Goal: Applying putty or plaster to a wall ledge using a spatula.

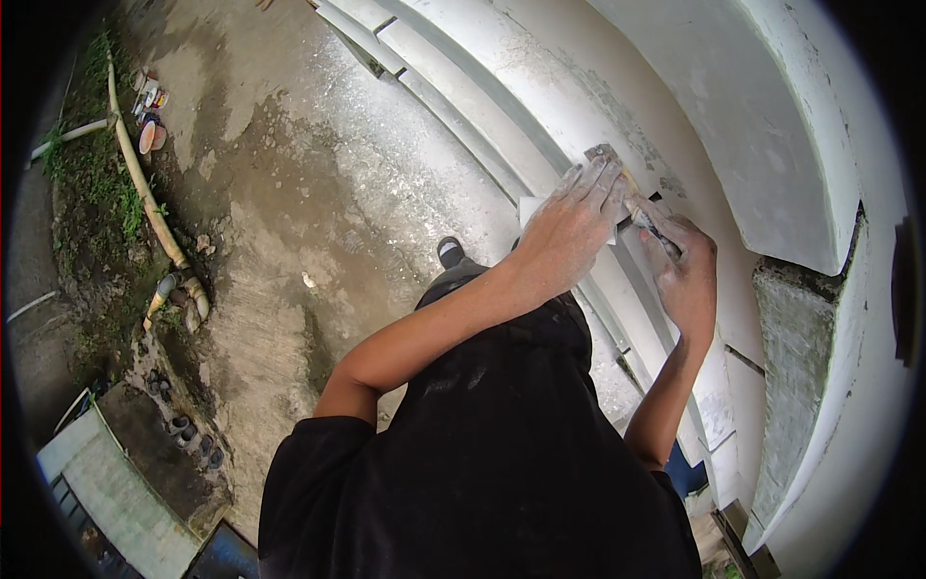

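My left hand [571,224] rests over a white flat piece [530,209] and the dusty metal blade of a scraper [600,152], its whitened fingers pressed close, partly hiding what they grip. My right hand [682,265], also powdered, is closed round the scraper's pale handle [632,190], just right of the left hand. Both are against white concrete ledges [502,58] with grey grooves. Below the hands are my black-clothed body and one dark shoe [449,253].
A white wall panel [762,125] curves along the right. At left lie stained concrete ground [251,212], a pale pipe [145,193] among weeds, several buckets [151,136], footwear [181,429] and a pale sheet [121,478] at lower left.
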Demonstrator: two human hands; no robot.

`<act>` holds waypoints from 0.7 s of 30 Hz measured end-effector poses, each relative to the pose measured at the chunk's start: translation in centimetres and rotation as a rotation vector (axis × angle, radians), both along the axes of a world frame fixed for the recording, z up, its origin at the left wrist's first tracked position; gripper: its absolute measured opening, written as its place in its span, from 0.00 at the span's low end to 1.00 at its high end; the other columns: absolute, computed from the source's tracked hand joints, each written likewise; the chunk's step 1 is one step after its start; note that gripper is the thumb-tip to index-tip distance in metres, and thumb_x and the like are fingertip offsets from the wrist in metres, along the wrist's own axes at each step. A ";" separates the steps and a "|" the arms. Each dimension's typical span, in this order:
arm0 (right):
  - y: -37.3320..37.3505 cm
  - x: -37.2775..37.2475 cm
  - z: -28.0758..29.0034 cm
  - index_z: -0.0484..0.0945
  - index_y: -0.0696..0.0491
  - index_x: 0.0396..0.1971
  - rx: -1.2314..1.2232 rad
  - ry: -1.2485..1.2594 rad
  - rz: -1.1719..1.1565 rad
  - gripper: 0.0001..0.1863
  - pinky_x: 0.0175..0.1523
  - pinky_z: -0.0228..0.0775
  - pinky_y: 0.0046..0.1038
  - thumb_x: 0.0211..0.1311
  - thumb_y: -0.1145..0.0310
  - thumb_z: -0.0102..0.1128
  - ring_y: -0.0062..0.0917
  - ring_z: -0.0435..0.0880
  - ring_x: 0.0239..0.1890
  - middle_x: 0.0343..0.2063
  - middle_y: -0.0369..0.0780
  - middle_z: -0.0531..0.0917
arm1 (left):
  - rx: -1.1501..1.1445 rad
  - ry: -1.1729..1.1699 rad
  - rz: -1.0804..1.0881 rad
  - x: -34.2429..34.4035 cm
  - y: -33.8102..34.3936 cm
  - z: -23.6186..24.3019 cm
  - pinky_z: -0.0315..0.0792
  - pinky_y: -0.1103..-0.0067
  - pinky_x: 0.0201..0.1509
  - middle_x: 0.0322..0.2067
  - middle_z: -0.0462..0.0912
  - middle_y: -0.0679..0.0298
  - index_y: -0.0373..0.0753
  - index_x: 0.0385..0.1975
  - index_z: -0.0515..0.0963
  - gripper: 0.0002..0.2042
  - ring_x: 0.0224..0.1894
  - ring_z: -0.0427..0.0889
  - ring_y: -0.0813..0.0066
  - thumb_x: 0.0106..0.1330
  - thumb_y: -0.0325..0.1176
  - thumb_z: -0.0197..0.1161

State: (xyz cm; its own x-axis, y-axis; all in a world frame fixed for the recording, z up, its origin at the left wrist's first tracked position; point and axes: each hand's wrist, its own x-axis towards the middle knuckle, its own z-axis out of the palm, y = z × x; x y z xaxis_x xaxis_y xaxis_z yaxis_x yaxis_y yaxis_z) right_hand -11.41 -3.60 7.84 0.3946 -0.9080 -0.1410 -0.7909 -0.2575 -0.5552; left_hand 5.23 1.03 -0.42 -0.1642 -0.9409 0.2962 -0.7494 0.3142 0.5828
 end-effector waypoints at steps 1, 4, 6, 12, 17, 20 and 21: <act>-0.5 1.2 -0.8 0.82 0.54 0.51 -0.012 -0.045 0.007 0.19 0.50 0.71 0.34 0.57 0.72 0.62 0.42 0.82 0.38 0.36 0.51 0.83 | -0.004 -0.056 0.047 1.1 -0.4 -0.2 0.52 0.59 0.76 0.66 0.62 0.40 0.22 0.62 0.64 0.34 0.72 0.57 0.46 0.50 0.18 0.62; -2.9 4.0 -2.0 0.83 0.53 0.50 -0.014 -0.128 0.028 0.19 0.53 0.71 0.36 0.58 0.70 0.61 0.46 0.83 0.41 0.37 0.54 0.84 | -0.022 -0.102 0.099 3.9 -2.5 -0.3 0.55 0.58 0.74 0.66 0.63 0.42 0.23 0.62 0.65 0.34 0.72 0.58 0.48 0.49 0.17 0.59; -4.1 7.3 -2.3 0.83 0.53 0.51 -0.046 -0.156 0.069 0.19 0.54 0.71 0.36 0.58 0.68 0.61 0.48 0.83 0.41 0.35 0.55 0.85 | -0.045 -0.137 0.151 6.5 -3.9 -0.8 0.57 0.58 0.73 0.66 0.63 0.42 0.24 0.62 0.66 0.33 0.71 0.59 0.48 0.49 0.17 0.57; -7.0 12.3 -3.4 0.83 0.53 0.50 -0.138 -0.162 0.098 0.19 0.54 0.71 0.35 0.57 0.66 0.63 0.49 0.83 0.41 0.35 0.56 0.85 | -0.090 -0.133 0.254 12.2 -6.7 -1.1 0.60 0.63 0.72 0.63 0.70 0.43 0.27 0.61 0.69 0.33 0.68 0.65 0.45 0.47 0.17 0.54; -4.8 7.7 -2.8 0.82 0.54 0.52 -0.169 -0.305 0.028 0.20 0.38 0.70 0.25 0.60 0.65 0.64 0.22 0.75 0.27 0.29 0.39 0.83 | -0.143 -0.011 0.170 8.8 -4.1 0.0 0.59 0.62 0.73 0.62 0.69 0.40 0.25 0.61 0.67 0.33 0.68 0.64 0.45 0.48 0.15 0.54; -1.4 5.4 -0.1 0.83 0.54 0.52 -0.052 -0.314 -0.162 0.20 0.28 0.62 0.22 0.61 0.64 0.64 0.16 0.68 0.20 0.21 0.33 0.77 | -0.147 0.093 0.081 6.2 -3.1 0.4 0.58 0.60 0.73 0.63 0.68 0.40 0.23 0.60 0.68 0.31 0.69 0.63 0.44 0.49 0.15 0.56; -0.8 5.0 0.3 0.83 0.54 0.52 -0.013 -0.336 -0.251 0.20 0.25 0.57 0.20 0.62 0.64 0.64 0.13 0.65 0.19 0.19 0.31 0.73 | -0.147 0.105 0.036 5.4 -2.9 0.2 0.58 0.60 0.73 0.63 0.67 0.40 0.23 0.60 0.68 0.31 0.69 0.63 0.44 0.49 0.16 0.57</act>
State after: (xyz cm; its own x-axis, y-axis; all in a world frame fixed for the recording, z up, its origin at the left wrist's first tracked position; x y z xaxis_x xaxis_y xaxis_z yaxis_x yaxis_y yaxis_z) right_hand -6.41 -4.45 8.13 0.1829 -0.9827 -0.0301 -0.6054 -0.0885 -0.7909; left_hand 10.67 -1.90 -0.18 -0.0918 -0.8910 0.4446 -0.6990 0.3756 0.6085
